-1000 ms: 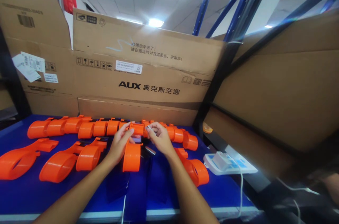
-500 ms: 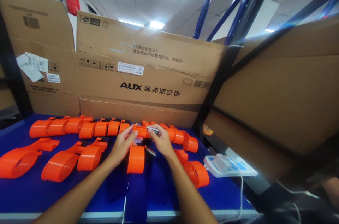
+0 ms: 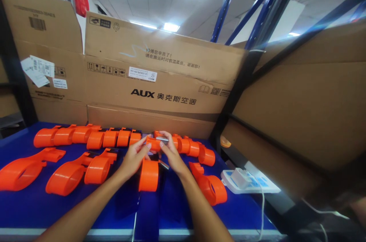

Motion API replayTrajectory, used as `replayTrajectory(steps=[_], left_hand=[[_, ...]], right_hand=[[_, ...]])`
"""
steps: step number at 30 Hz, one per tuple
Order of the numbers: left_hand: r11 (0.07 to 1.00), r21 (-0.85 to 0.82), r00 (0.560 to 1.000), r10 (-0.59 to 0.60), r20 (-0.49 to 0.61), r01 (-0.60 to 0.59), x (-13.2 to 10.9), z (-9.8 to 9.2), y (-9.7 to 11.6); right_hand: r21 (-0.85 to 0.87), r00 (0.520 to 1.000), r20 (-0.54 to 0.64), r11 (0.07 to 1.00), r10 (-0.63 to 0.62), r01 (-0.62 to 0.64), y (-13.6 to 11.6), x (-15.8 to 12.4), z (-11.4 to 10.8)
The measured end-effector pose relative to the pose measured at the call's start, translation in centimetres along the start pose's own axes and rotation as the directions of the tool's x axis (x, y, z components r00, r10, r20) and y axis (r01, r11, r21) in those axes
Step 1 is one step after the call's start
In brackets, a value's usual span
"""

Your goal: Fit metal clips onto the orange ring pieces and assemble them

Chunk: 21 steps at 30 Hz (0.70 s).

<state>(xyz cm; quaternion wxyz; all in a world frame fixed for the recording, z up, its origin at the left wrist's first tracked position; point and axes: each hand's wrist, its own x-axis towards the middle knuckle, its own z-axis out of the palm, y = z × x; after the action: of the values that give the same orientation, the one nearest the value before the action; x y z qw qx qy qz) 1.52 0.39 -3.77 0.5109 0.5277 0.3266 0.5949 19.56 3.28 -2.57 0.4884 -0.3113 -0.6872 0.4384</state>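
My left hand (image 3: 134, 158) pinches the left end of a small orange plastic part (image 3: 154, 144), thumb in front. My right hand (image 3: 174, 158) grips the same part at its right end. A thin grey strip (image 3: 162, 140) shows by the right fingers; whether it is joined to the part I cannot tell. Just below the hands stands an orange ring-shaped piece (image 3: 149, 175), with a dark, shiny-edged piece (image 3: 164, 165) at its right. Behind the hands runs a row of similar orange rings (image 3: 95, 140), partly hidden by the fingers.
More looped orange pieces lie on the blue table (image 3: 94, 211), at left (image 3: 20, 173) and right (image 3: 213, 188). A white power strip (image 3: 251, 181) with a plug and cable sits at the right edge. A printed cardboard wall (image 3: 114, 97) closes the back, beside a dark frame post (image 3: 228, 108).
The right hand has shifted slightly left along the orange part, its fingers now higher over the top. The left hand keeps its pinch. The whole view has moved slightly.
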Motion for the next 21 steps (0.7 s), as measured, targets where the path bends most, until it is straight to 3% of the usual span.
replayTrajectory(steps=[9,12,15,18,21], left_hand=[[0.999,0.041,0.992,0.01,0.124,-0.016,-0.3,0.5,0.0],[1.0,-0.007,0.997,-0.005,0.077,0.006,-0.3,0.3,0.8],[0.991,-0.129,0.998,-0.035,-0.045,0.029,-0.1,0.0,1.6],[0.966,-0.259,0.982,-0.072,-0.175,0.025,0.3,-0.4,1.9],[0.948,-0.316,0.968,-0.108,-0.226,0.032,0.6,-0.6,1.9]], right_hand=[[-0.048,0.995,0.102,0.999,0.014,-0.009,-1.2,-1.0,0.7],[-0.048,0.996,0.087,0.999,-0.007,0.011,-1.0,-0.6,0.4],[-0.085,0.998,-0.014,0.995,-0.056,0.054,-0.4,0.1,-0.3],[-0.362,0.997,-0.014,0.93,-0.075,0.065,0.0,0.4,-1.5],[-0.693,0.998,0.07,0.719,0.004,0.046,0.1,0.1,-2.4]])
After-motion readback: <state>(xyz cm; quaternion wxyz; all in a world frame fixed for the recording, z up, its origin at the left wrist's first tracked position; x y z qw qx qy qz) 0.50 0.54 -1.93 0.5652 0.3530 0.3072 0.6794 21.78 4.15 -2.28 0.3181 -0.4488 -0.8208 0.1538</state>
